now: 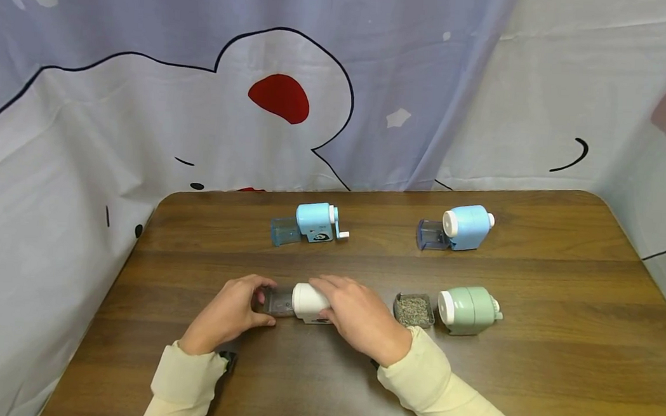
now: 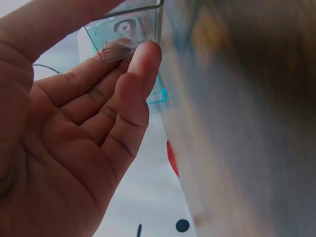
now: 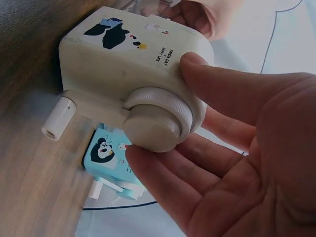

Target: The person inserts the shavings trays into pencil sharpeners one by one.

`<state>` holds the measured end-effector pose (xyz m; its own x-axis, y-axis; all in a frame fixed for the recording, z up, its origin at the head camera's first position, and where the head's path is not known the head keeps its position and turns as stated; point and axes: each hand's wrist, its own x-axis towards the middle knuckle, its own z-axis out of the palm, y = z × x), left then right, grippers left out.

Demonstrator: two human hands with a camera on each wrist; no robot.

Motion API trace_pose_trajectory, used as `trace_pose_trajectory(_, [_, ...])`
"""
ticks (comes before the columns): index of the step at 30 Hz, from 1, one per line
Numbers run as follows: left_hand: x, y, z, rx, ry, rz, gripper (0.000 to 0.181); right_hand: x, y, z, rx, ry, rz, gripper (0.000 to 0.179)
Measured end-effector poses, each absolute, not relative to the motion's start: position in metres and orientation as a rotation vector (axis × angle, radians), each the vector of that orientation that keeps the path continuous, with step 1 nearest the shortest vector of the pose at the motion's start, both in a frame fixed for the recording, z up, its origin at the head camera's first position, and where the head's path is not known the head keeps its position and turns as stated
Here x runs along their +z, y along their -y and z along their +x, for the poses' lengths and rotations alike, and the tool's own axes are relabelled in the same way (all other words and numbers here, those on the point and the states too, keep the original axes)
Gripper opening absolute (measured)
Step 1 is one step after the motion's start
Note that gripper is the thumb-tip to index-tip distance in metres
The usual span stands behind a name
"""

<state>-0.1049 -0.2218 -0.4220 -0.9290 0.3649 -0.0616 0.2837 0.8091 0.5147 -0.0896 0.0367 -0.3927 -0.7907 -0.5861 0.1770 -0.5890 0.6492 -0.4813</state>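
Note:
A white crank pencil sharpener (image 1: 307, 300) with a panda print lies in front of me, its clear smoky drawer (image 1: 280, 301) out on its left side. My right hand (image 1: 355, 311) grips the sharpener body from above, thumb on the near side and fingers over the far side. In the right wrist view its round knob (image 3: 152, 127) and crank handle (image 3: 59, 117) show below the fingers. My left hand (image 1: 229, 310) holds the drawer's outer end between thumb and fingers. In the left wrist view the clear drawer (image 2: 131, 32) appears between them.
Right of my right hand sits a small clear tray (image 1: 430, 320) of pencil shavings, beside a green sharpener (image 1: 470, 310). Farther back stand a light-blue panda sharpener (image 1: 314, 221) and another blue one (image 1: 470, 227), both with drawers pulled out. A curtain (image 1: 399, 155) hangs behind the table.

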Motion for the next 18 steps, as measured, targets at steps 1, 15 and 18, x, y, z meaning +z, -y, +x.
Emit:
trace_pose_trajectory(1, [-0.423,0.22,-0.105,0.772,-2.83,0.511,0.056,-0.393,-0.037,-0.09,0.841,2.845,1.015,0.051])
trace_pose_trajectory(15, [-0.426,0.21,-0.105,0.772,-2.845,0.522,0.054,-0.396,-0.041,-0.09,0.896,2.823,1.015,0.051])
trace_pose_trajectory(18, [-0.424,0.21,-0.104,0.773,-2.845,0.535,0.055,-0.396,-0.041,-0.091,0.924,2.828,1.005,0.05])
